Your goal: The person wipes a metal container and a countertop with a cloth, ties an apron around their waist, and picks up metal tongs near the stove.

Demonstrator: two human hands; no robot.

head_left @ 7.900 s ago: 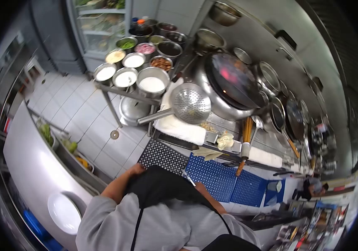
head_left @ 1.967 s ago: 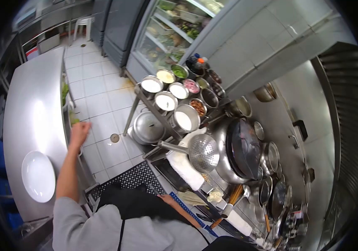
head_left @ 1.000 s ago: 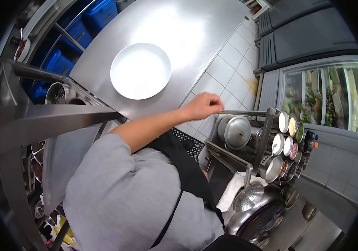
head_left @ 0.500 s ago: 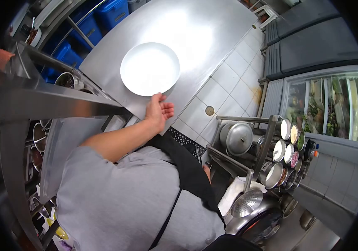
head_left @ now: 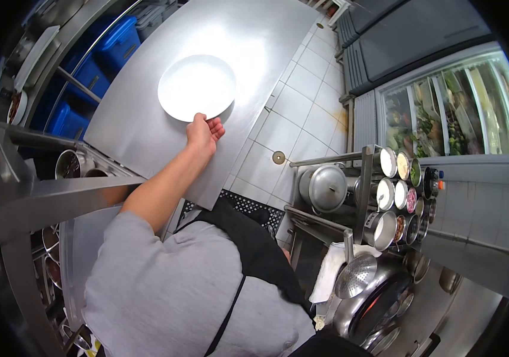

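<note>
My left hand (head_left: 203,134) pinches the near rim of a large white plate (head_left: 197,86), with the thumb side at the edge and the other fingers curled beside it. The plate is bare and rests on or just above the steel counter (head_left: 129,119); a shadow shows along its lower right edge. Only a small part of my right hand (head_left: 286,254) shows beyond the black apron. Its fingers are hidden, and what it may hold cannot be made out.
To the right, a steel rack (head_left: 366,190) carries several ingredient pots, with a lidded pot (head_left: 328,188) beside it. A perforated strainer (head_left: 356,276) sits near the wok (head_left: 379,306). A steel post and shelf (head_left: 58,199) stand close on the left. Blue bins (head_left: 117,41) lie beyond the counter.
The view has swung from the stove to the counter. My left hand has moved from over the floor side to the plate's rim and taken hold there. My right hand is now mostly hidden.
</note>
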